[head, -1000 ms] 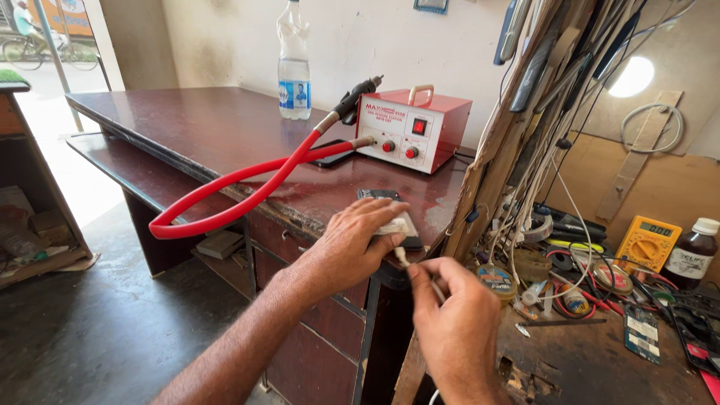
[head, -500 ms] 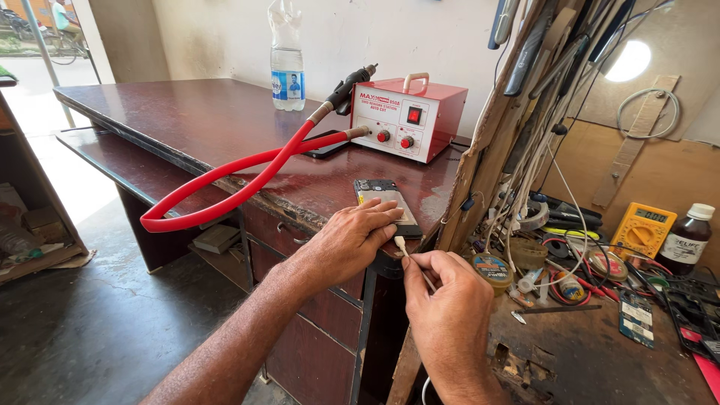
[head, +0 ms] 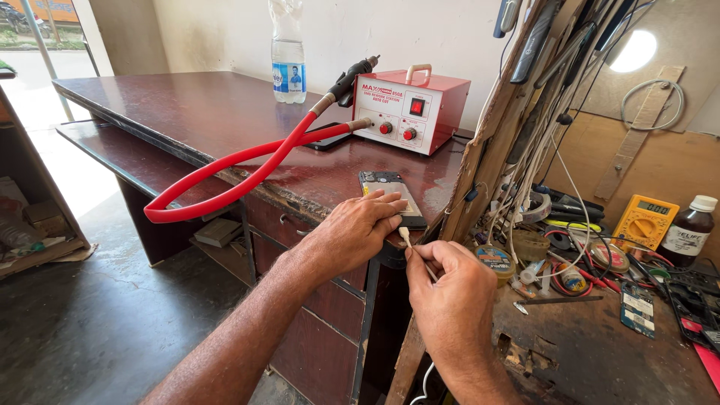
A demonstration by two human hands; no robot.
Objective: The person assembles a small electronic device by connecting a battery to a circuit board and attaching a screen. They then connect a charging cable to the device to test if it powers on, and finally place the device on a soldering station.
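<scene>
Desk (head: 187, 112) dark red wood (worn edge); left hand (head: 358, 229) flat on phone (head: 390, 193), right hand (head: 450, 296) pinching white cable tip (head: 406, 237).

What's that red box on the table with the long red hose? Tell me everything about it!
The red box is a small metal-looking case standing upright near the back of the dark red-brown desk, by the wall. Its pale front panel carries two red knobs and a lit red switch. A light-coloured handle arches over its top. A thick red hose leaves the front, loops over the desk edge and rises to a black-handled tool resting beside the box. Neither hand touches it.
</scene>
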